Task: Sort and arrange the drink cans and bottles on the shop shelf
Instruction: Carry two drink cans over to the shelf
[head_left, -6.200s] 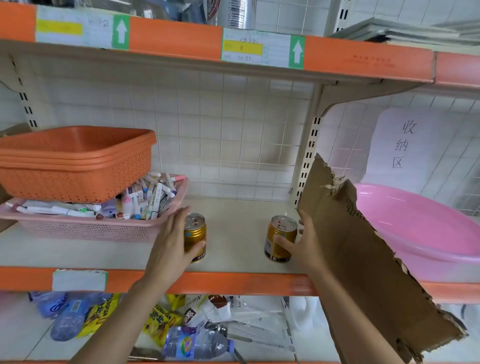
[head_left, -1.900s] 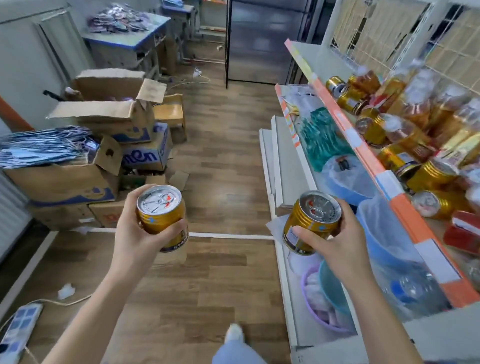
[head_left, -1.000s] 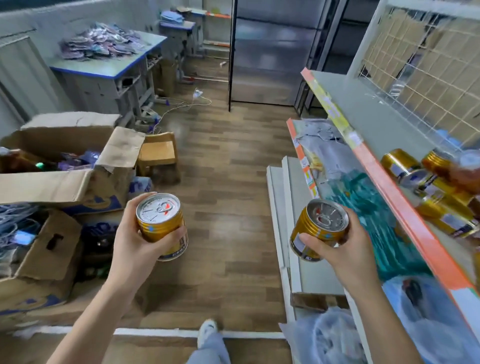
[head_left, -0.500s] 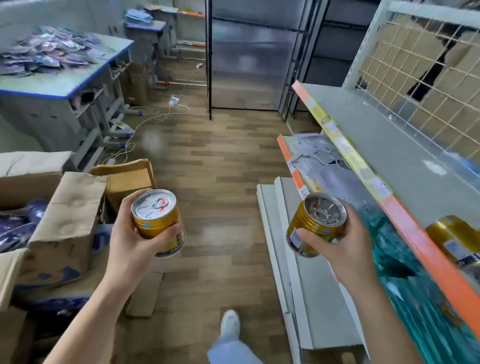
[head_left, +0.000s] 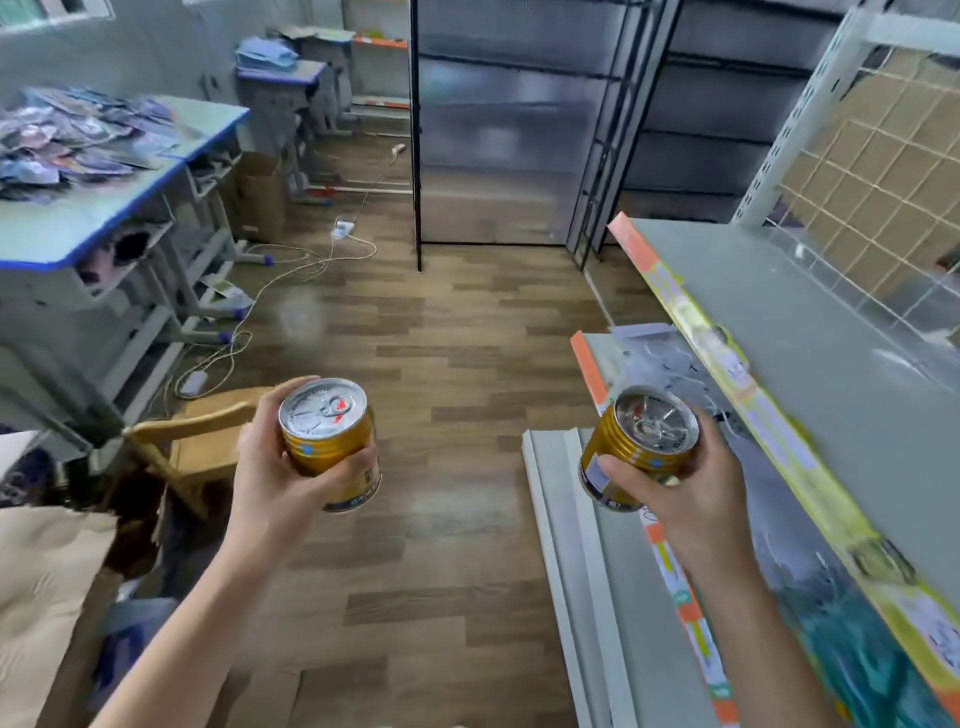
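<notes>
A person's left hand (head_left: 280, 467) and right hand (head_left: 691, 499) each grip a gold can (head_left: 327, 441) (the right-hand can (head_left: 636, 449) tilted) beside a grey shelf (head_left: 831, 364).

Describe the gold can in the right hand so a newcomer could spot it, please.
Find the grey shop shelf with the orange-yellow edge strip on the right. Beside it, the right hand grips a gold metal can. Unlike the gold can in the left hand, its silver lid lacks a red mark.

Nothing legible: small print on the gold metal drink can (head_left: 324, 441) at lower centre and the second gold can (head_left: 631, 444) to its right is blurred, and the yellow-orange label strip (head_left: 761, 415) along the grey shelf edge is equally smeared.
</notes>
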